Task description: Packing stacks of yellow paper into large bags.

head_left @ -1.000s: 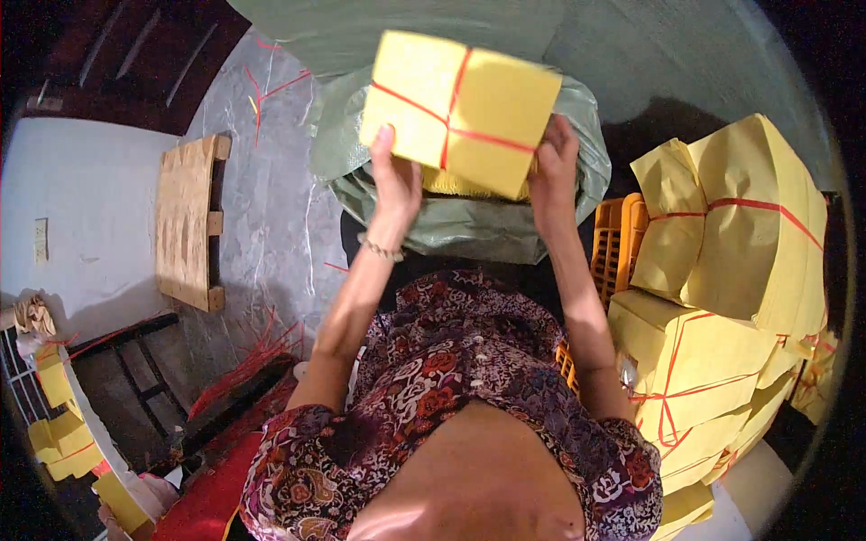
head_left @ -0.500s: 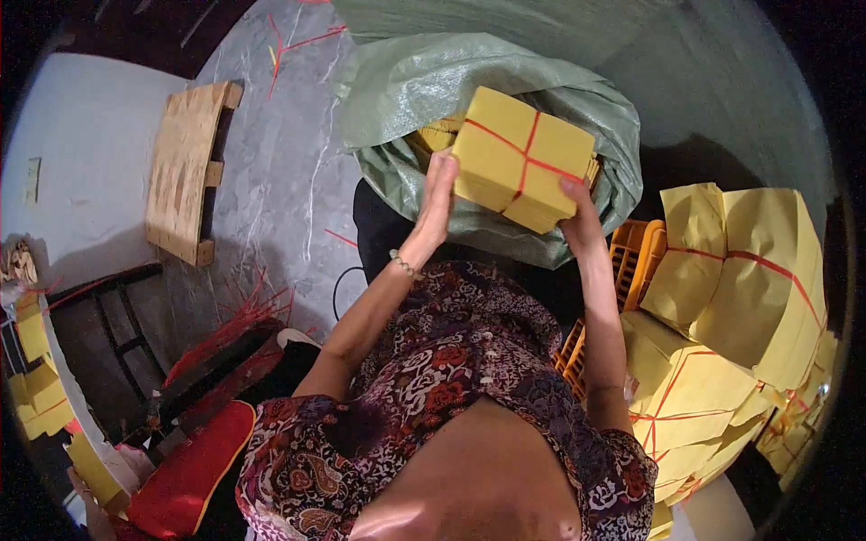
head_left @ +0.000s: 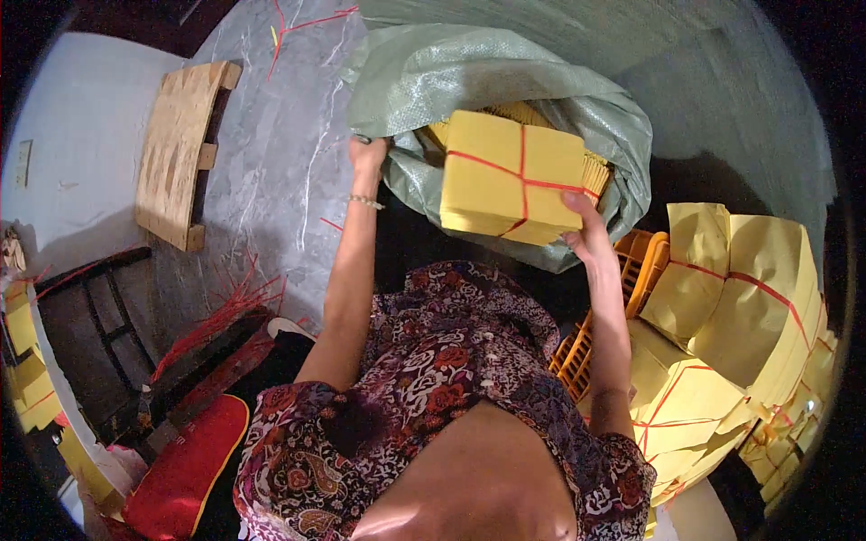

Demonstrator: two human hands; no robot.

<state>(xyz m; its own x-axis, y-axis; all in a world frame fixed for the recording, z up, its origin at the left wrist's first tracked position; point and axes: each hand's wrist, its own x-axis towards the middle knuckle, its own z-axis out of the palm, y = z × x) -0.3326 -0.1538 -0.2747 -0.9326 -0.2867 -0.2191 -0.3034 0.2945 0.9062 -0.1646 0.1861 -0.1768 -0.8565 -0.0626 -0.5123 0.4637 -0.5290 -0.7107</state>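
Right now the yellow paper bundle (head_left: 492,167), crossed by red ties, sits at one o'clock, over the mouth of the green woven sack (head_left: 469,59). The right hand (head_left: 591,228), near two o'clock, grasps the bundle's near right corner, thumb on top. At eleven o'clock the left hand (head_left: 365,155) is curled onto the sack's rim, its fingertips partly hidden. More yellow stacks (head_left: 521,114) show inside. Toward three o'clock stand an orange crate (head_left: 657,263) and larger tied bundles (head_left: 767,288); a wooden pallet (head_left: 176,149) leans at ten.
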